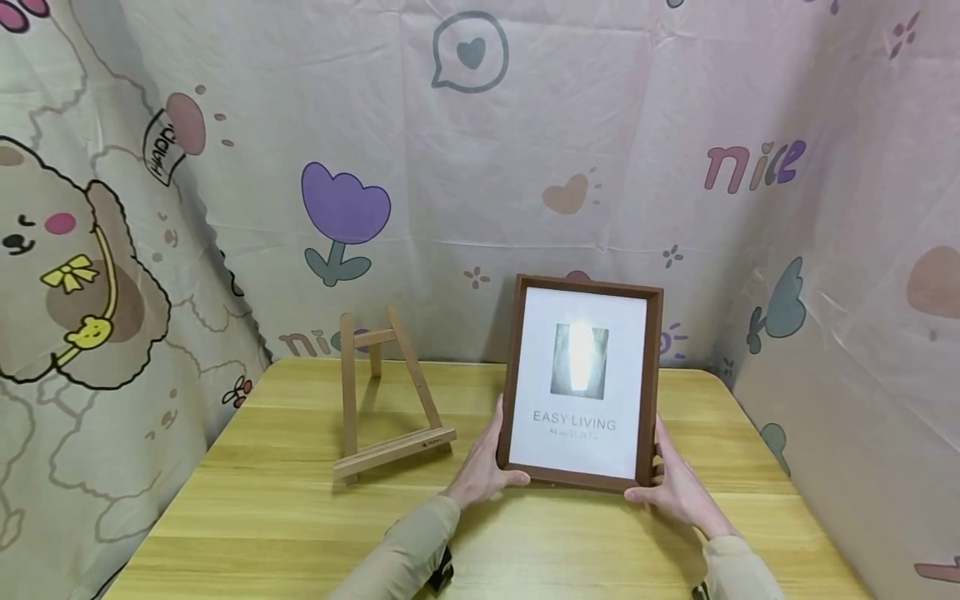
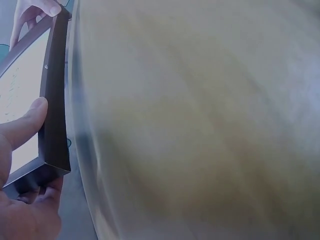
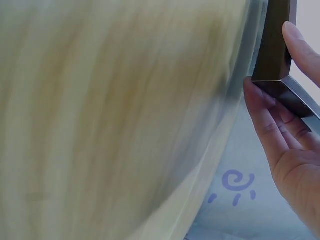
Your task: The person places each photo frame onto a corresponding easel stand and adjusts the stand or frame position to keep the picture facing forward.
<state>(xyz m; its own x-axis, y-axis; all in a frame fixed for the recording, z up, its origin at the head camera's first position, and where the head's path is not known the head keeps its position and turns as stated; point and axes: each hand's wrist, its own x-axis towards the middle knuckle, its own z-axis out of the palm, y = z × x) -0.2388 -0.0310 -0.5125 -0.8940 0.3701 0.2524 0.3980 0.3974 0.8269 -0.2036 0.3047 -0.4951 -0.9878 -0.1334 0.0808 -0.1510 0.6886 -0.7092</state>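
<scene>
Both hands hold a brown picture frame (image 1: 582, 457) upright, leaning slightly back, its front with the words "EASY LIVING" toward me. My left hand (image 1: 482, 468) grips the lower left corner, its thumb on the front of the bottom edge. On the lower right corner is my right hand (image 1: 678, 486), thumb in front and fingers at the side and behind. In the left wrist view the frame's edge (image 2: 56, 95) sits between thumb and fingers. The right wrist view has the frame corner (image 3: 274, 65) between the right thumb and fingers. To the left stands a small wooden easel (image 1: 393, 452).
A wooden table (image 1: 247, 500) bears the easel. Patterned cloth (image 1: 465, 167) hangs behind the table and along both sides, close to the table's edges. Light glares off the middle of the frame's front.
</scene>
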